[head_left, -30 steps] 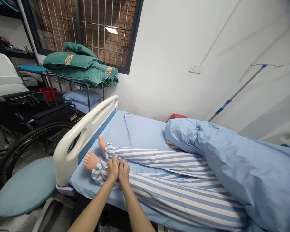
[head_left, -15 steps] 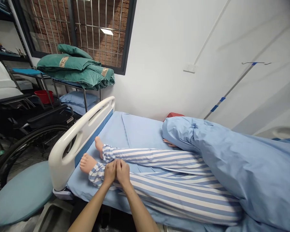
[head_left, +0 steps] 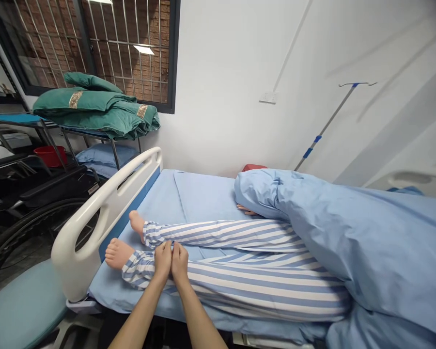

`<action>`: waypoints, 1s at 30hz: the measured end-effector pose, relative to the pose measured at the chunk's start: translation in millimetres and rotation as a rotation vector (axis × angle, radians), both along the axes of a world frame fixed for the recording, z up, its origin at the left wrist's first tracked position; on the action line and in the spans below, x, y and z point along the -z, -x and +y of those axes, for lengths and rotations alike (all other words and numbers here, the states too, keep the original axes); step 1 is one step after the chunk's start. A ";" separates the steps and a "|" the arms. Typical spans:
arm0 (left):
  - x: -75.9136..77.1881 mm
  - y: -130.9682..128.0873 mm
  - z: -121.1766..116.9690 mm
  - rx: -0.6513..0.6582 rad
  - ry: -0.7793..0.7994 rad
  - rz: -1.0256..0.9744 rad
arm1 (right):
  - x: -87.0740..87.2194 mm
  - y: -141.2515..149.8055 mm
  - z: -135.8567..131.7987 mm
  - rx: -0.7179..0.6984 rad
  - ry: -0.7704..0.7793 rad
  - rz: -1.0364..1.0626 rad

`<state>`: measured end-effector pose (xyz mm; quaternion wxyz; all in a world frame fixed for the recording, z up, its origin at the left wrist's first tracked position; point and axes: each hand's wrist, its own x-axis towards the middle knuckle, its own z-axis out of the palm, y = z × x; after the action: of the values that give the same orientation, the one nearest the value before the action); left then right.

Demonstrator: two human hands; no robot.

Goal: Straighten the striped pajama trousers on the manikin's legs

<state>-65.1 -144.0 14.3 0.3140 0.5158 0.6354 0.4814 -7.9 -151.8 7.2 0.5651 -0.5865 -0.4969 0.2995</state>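
A life-size manikin [head_left: 240, 257] lies on the bed in blue-and-white striped pyjama trousers, with its bare feet toward the footboard. My left hand [head_left: 163, 261] and my right hand [head_left: 179, 264] sit side by side, fingertips together, pinching the striped cloth of the nearer trouser leg [head_left: 240, 286] just above the ankle. The nearer bare foot [head_left: 115, 254] lies just left of my hands, and the farther foot [head_left: 136, 225] is beyond them. A blue duvet [head_left: 366, 232] hides the manikin's upper body, with only a manikin hand [head_left: 245, 210] showing at its edge.
The bed's light blue sheet [head_left: 203, 194] ends at a white plastic footboard [head_left: 105, 218]. Beyond it stand a black wheelchair [head_left: 47, 203] and a round teal seat [head_left: 22, 310]. Green folded bedding [head_left: 94, 106] sits on a metal rack near a barred window, with an IV pole [head_left: 323, 131] by the wall.
The view has swung, shifting the room left in the picture. My hands stay together on the trouser leg, now a little farther up it from the nearer foot.
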 end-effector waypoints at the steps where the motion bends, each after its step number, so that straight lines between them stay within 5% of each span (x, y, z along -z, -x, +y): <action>1: 2.3 -2.8 -1.7 -0.008 -0.016 0.020 | 0.5 -1.1 1.4 0.005 -0.003 0.037; 5: 12.0 -7.1 -9.2 0.021 -0.075 0.236 | -3.9 -5.7 4.1 0.009 0.005 0.082; 11: 13.8 -8.2 -11.9 0.062 0.004 0.440 | -22.7 -27.3 -7.1 -0.044 -0.013 -0.266; 15: 11.2 -11.7 -12.1 0.040 0.061 0.530 | -16.3 -39.9 -17.1 -0.071 -0.031 -0.342; 22: -2.8 -32.4 -3.3 0.197 -0.022 0.459 | -8.1 -47.8 -12.2 0.008 -0.026 -0.025; 26: -2.3 -51.5 -8.7 0.136 -0.011 0.300 | -11.6 -53.0 -8.9 0.033 -0.041 0.160; 30: 1.0 -58.8 -16.8 0.054 0.014 0.353 | -13.5 -57.6 -7.2 0.051 -0.033 0.161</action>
<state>-6.3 -160.8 13.4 0.2142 0.6068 0.6699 0.3703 49.7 -159.0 20.8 0.6202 -0.5639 -0.4396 0.3228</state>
